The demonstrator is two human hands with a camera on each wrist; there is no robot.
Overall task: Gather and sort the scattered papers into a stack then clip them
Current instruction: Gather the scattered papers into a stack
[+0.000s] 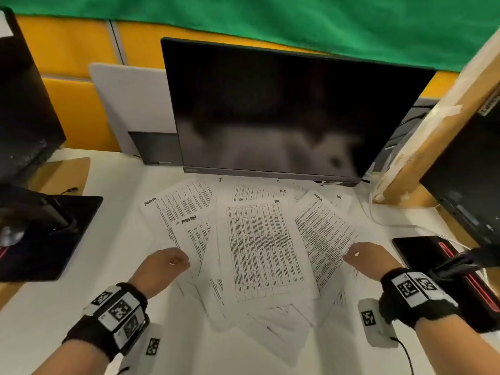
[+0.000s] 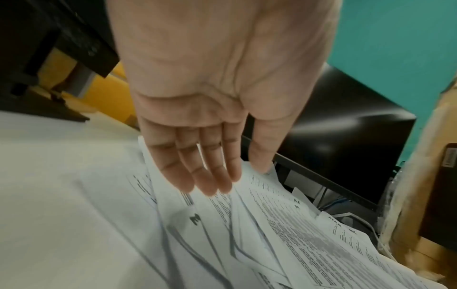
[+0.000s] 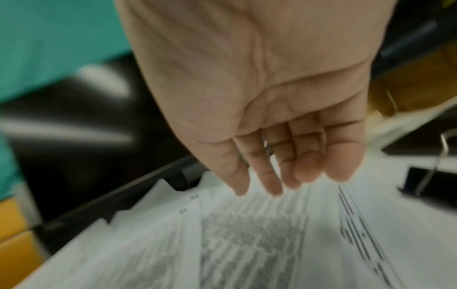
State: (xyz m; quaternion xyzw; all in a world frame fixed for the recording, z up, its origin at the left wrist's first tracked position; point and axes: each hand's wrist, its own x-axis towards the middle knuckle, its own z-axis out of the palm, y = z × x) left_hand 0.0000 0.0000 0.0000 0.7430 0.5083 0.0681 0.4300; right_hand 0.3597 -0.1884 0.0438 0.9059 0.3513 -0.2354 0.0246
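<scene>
Currently flanking papers (image 1: 259, 247) fanned on desk (image 1: 54, 320): left hand (image 1: 162, 266) at left edge, right hand (image 1: 370, 258) at right edge, fingers (image 2: 210, 172) extended, holding nothing. Clip (image 1: 454, 266) just right of right hand.

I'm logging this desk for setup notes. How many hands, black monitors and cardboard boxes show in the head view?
Hands: 2, left hand, right hand
Black monitors: 3, centre monitor, left monitor, right monitor
Cardboard boxes: 1, cardboard box
Total: 6
</scene>
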